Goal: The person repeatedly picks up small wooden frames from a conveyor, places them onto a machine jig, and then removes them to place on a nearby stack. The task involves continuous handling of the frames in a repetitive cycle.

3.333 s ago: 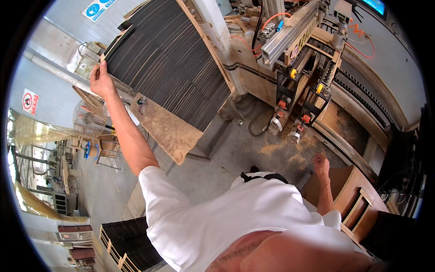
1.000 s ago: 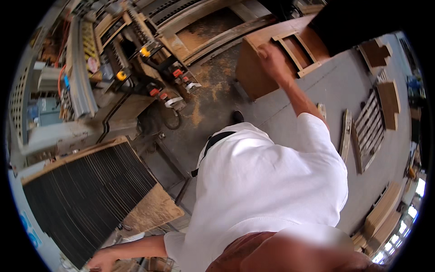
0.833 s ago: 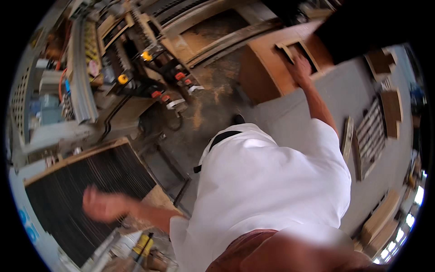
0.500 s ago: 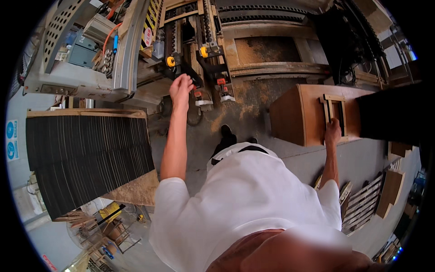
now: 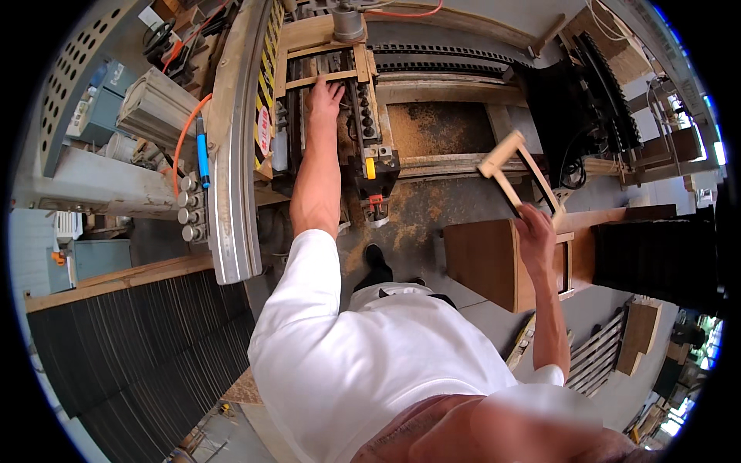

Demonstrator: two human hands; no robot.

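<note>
The left hand (image 5: pixel 325 96) is stretched far forward at the upper centre of the frame, arm nearly straight, its fingers spread flat and resting on a wooden frame (image 5: pixel 320 58) that lies clamped in the woodworking machine (image 5: pixel 370 154); it grips nothing. The right hand (image 5: pixel 534 224) is raised at the right of the frame with the elbow bent, fingers closed round one rail of a second, small wooden frame (image 5: pixel 515 171), which is held tilted in the air, above the sawdust-strewn floor (image 5: pixel 432 208). Just below that hand stands a brown wooden box (image 5: pixel 482 262). The left arm runs along a narrow channel between the machine's grey curved rail (image 5: pixel 231 154) and its drill heads. A stack of dark ribbed panels (image 5: pixel 123 347) fills the lower left.
</note>
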